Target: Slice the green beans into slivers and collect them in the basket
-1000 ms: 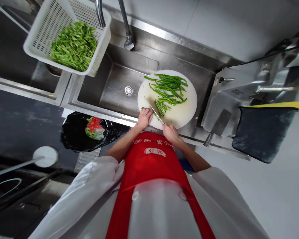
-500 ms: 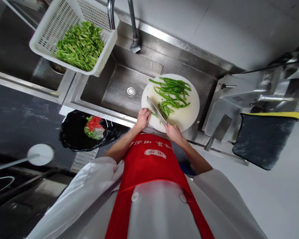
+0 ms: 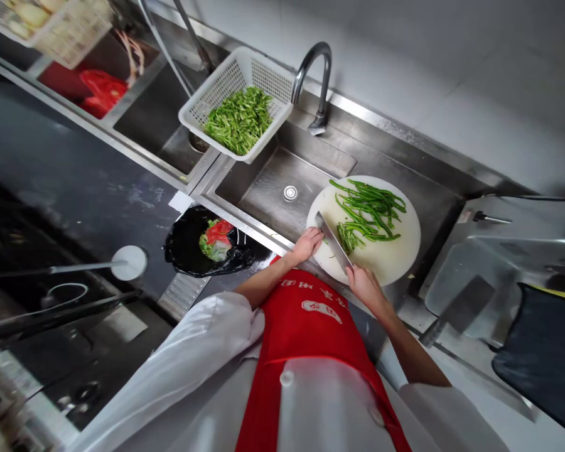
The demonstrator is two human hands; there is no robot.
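Note:
A round white cutting board lies over the right part of the sink, with whole long green chili peppers across its far side. Nearer me on it is a small heap of cut pepper pieces. My right hand is closed round the handle of a kitchen knife, whose blade slants across the board between the heap and my left hand. At the board's left edge, my left hand has its fingers curled together, a short bit of green chili pepper showing at their tips, mostly hidden.
A white basket of sliced green pieces stands left of the curved tap. Below the sink is a black-lined bin with scraps. To the right, a cleaver lies by a clear tub.
The view has swung left, so everything sits further right and more sinks show at upper left. Less green pepper shows at my left fingertips. My right hand still grips the knife.

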